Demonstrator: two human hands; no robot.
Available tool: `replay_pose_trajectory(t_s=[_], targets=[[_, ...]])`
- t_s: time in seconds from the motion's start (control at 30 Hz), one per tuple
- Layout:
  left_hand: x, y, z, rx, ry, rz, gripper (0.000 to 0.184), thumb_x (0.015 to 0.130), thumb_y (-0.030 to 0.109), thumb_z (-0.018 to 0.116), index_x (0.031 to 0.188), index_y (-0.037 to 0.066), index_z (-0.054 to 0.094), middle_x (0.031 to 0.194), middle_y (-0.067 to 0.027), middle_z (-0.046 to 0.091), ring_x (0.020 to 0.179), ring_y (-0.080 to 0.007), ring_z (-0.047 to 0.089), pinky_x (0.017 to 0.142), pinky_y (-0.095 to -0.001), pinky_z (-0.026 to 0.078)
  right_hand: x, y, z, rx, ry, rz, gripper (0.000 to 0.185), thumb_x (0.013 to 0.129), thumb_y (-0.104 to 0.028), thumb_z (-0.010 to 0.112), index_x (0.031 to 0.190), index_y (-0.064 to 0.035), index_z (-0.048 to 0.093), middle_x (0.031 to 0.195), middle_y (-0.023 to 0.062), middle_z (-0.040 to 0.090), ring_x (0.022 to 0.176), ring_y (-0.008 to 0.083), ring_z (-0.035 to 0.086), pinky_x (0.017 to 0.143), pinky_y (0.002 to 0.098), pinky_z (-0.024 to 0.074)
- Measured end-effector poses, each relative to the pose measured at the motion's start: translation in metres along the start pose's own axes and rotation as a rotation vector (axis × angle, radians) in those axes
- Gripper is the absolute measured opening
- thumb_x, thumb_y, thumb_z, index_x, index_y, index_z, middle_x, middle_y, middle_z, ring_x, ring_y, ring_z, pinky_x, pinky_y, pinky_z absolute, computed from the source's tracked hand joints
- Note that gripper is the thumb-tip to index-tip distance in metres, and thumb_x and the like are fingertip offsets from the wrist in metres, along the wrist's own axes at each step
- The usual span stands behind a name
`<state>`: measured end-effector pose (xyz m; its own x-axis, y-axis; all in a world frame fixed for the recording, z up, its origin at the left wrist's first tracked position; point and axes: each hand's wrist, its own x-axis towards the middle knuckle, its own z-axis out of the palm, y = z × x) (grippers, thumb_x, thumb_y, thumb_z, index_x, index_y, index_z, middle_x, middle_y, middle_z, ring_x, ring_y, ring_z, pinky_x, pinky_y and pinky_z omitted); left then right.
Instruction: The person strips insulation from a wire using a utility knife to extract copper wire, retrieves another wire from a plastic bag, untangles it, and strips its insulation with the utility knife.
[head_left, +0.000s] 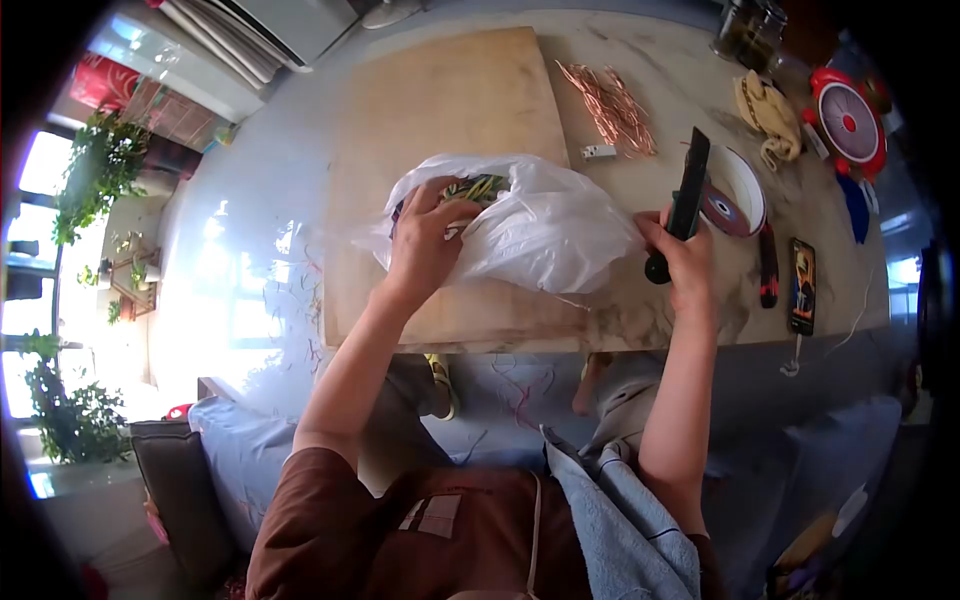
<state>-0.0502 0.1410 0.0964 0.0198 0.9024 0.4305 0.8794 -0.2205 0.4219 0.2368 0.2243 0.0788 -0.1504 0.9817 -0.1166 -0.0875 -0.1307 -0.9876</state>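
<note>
Blue towel (630, 515), five o'clock; white plastic bag (560, 230) lay nine-to-three; left hand (428, 238) curled at its mouth, hold unclear; right hand (685, 258), three o'clock, gripped black utility knife (688, 190).

Windows (32, 212) at left blaze (overexposed), the floor (235, 290) glares, and fisheye edges curve into black.

Hands: two, left hand (432, 230) and right hand (688, 262). White plastic bag (555, 225): one. Black tool (690, 185): one. Left, wooden board (450, 100): one. Far, copper-wire bundle (612, 112): one. Right, phone (802, 285): one.
</note>
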Motion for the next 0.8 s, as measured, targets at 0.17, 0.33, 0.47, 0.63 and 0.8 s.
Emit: replay_pose_trajectory(t_s=[0.17, 0.33, 0.47, 0.63, 0.8], targets=[[-0.013, 0.025, 0.020, 0.134, -0.027, 0.206, 0.033, 0.060, 0.000, 0.061, 0.091, 0.011, 0.065, 0.103, -0.0054, 0.056, 0.094, -0.0258, 0.055, 0.079, -0.0378, 0.045, -0.005, 0.003, 0.024, -0.476, 0.210, -0.526, 0.017, 0.073, -0.011, 0.071, 0.086, -0.0058, 0.061, 0.072, -0.0026, 0.060, 0.063, 0.0051, 0.052, 0.057, 0.0216, 0.0407], [-0.035, 0.065, 0.040, -0.188, -0.154, 0.174, 0.038, 0.057, 0.000, 0.063, 0.094, 0.005, 0.061, 0.089, -0.0102, 0.057, 0.083, -0.0294, 0.057, 0.069, -0.0378, 0.048, -0.018, -0.002, 0.043, -0.257, -0.327, -0.233, 0.021, 0.073, -0.012, 0.070, 0.091, -0.0044, 0.062, 0.065, -0.0009, 0.057, 0.059, 0.0067, 0.051, 0.055, 0.0259, 0.0430], [-0.054, 0.087, 0.046, -0.152, -0.272, 0.265, 0.031, 0.065, 0.003, 0.058, 0.095, 0.003, 0.058, 0.107, -0.0166, 0.055, 0.088, -0.0328, 0.058, 0.075, -0.0379, 0.049, -0.014, 0.002, 0.047, -0.740, -0.185, -0.195, 0.020, 0.069, -0.013, 0.071, 0.082, -0.0059, 0.057, 0.064, 0.0090, 0.058, 0.062, 0.0222, 0.060, 0.059, 0.0324, 0.0465], [-0.063, 0.091, 0.027, -0.128, -0.403, 0.170, 0.030, 0.067, 0.001, 0.056, 0.097, 0.001, 0.056, 0.118, -0.0193, 0.052, 0.085, -0.0341, 0.060, 0.075, -0.0384, 0.050, -0.009, 0.006, 0.047, -0.944, 0.034, -0.315, 0.022, 0.071, -0.017, 0.068, 0.083, -0.0076, 0.053, 0.071, 0.0145, 0.060, 0.072, 0.0354, 0.059, 0.061, 0.0424, 0.0452], [-0.043, 0.072, -0.016, -0.139, -0.348, 0.066, 0.035, 0.063, -0.001, 0.060, 0.098, 0.002, 0.057, 0.110, -0.0128, 0.057, 0.101, -0.0329, 0.054, 0.085, -0.0372, 0.046, -0.010, -0.004, 0.031, -0.959, 0.174, -0.351, 0.019, 0.073, -0.016, 0.065, 0.085, -0.0072, 0.053, 0.072, 0.0139, 0.061, 0.074, 0.0369, 0.059, 0.061, 0.0446, 0.0446]])
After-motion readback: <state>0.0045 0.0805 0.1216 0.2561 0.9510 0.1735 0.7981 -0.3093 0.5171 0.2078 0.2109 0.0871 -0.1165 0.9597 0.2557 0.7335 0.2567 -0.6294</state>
